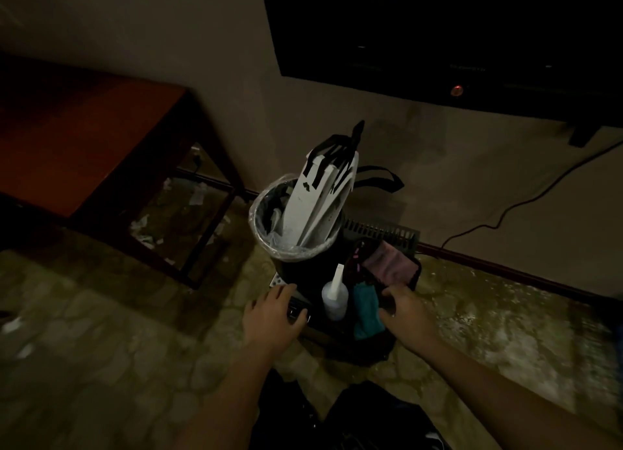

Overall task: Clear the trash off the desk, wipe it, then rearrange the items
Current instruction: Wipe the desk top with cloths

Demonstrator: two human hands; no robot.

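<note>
Tipping is my main worry. The round black trash bin (303,267) with its clear plastic liner is stuffed with tall, flat white panels (303,206) that stand tilted and rise well above the rim. A knock at its base could, I judge, send the whole lot over.

My left hand (273,318) is just in front of the bin's foot. Its fingers (279,292) are spread and fairly straight over a small dark flat thing I cannot identify, and they hold nothing that I can see. My right hand (404,311) is to the right of the bin, at the near rim of a soft black carrier (371,348). Its fingers (392,292) bend over that rim, but in this gloom I cannot tell whether they grip it.

If that carrier is dragged or lifted unevenly, the translucent white squeeze bottle with the pointed nozzle (334,297), upright just right of the bin's base, could topple and leak onto the floor. A crumpled teal cloth (365,311) sits beside the bottle on the side away from the bin. It looks soft, limp and liable to snag. A pink cloth (387,260) lies beyond it, nearer the wall.

The reddish-brown wooden tabletop (84,139) stands well to the left of the bin, with white paper scraps (145,230) on the floor beneath it.
</note>
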